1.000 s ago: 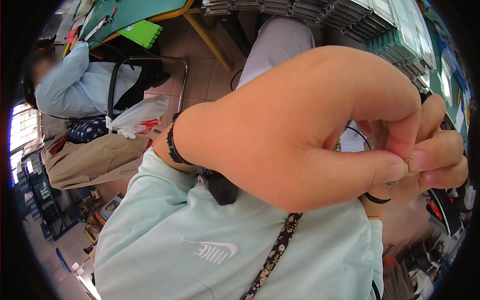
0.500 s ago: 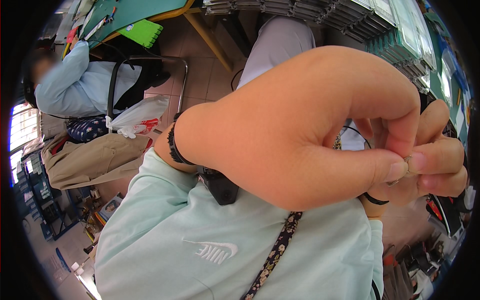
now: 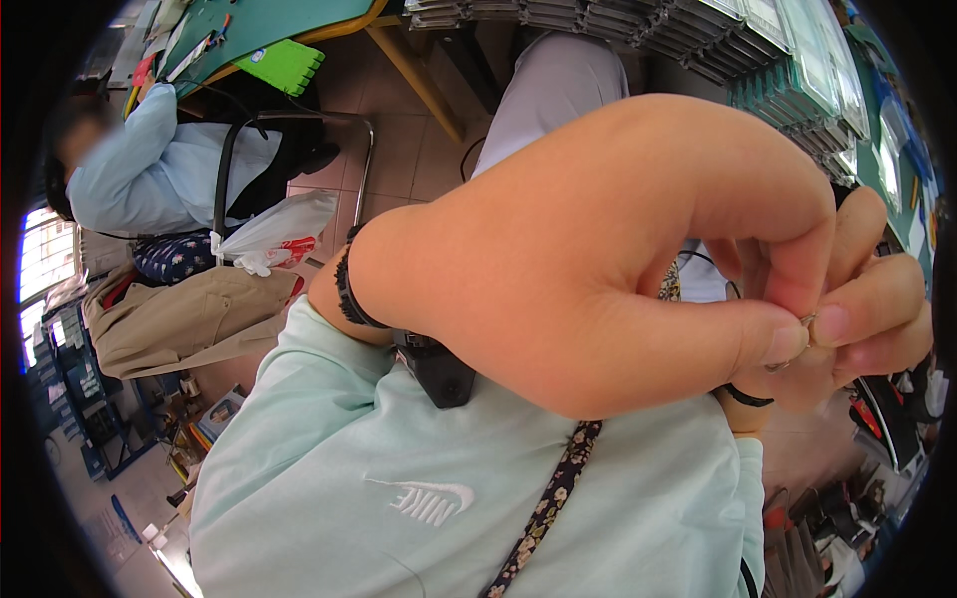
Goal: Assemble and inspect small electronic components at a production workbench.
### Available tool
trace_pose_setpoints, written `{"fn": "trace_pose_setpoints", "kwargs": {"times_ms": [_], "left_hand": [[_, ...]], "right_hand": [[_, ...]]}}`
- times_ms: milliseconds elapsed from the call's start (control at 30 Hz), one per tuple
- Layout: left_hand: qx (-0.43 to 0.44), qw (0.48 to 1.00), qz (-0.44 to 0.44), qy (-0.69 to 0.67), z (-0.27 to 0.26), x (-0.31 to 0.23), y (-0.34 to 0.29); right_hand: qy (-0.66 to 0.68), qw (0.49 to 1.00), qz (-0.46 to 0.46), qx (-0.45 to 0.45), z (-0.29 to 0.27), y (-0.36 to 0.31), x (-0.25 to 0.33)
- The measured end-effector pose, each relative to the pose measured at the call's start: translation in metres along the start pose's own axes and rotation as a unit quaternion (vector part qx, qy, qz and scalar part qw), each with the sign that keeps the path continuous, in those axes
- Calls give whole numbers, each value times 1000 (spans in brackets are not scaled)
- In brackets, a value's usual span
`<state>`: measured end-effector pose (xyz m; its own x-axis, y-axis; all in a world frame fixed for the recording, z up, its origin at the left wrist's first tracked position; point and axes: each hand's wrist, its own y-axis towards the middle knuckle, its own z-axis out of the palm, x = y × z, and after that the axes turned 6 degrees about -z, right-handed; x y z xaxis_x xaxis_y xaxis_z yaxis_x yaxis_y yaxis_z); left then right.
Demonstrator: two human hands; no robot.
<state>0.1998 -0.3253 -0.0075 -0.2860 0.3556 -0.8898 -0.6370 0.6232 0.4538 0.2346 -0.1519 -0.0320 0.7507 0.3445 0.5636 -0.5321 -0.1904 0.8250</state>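
My left hand (image 3: 618, 259) reaches across from the left, with a black band on its wrist. Its thumb and forefinger are pinched together around a small, thin, wire-like metal piece (image 3: 778, 367). Facing it, my right hand (image 3: 872, 299) has its thumb and bent fingers closed on the same spot, fingertip to fingertip with the left. Only slivers of the metal piece show, so its exact kind is hidden. The left hand covers much of the right palm.
Stacked clear plastic cases (image 3: 797, 90) stand at the top right. At the far left a person in a light blue shirt (image 3: 150, 169) sits at a green table (image 3: 279, 15). A white plastic bag (image 3: 284, 229) hangs from the chair (image 3: 224, 179); a khaki garment (image 3: 199, 314) lies near it.
My right hand's fingers have shifted slightly up and turned a little at the pinch. My left hand stays almost in place.
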Motion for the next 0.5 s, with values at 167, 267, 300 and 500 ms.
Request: {"fn": "trace_pose_setpoints", "kwargs": {"times_ms": [167,267,300,500], "left_hand": [[3,1000,5,-5,0,3,-2],[2,1000,9,-6,0,1,-2],[2,1000,12,2,-1,0,-2],[-7,999,30,20,2,-2,3]], "right_hand": [[129,987,28,-94,22,10,-7],[202,973,-38,-101,27,16,-14],[202,974,-52,-88,28,17,-15],[174,981,-83,26,-12,-4,-25]]}}
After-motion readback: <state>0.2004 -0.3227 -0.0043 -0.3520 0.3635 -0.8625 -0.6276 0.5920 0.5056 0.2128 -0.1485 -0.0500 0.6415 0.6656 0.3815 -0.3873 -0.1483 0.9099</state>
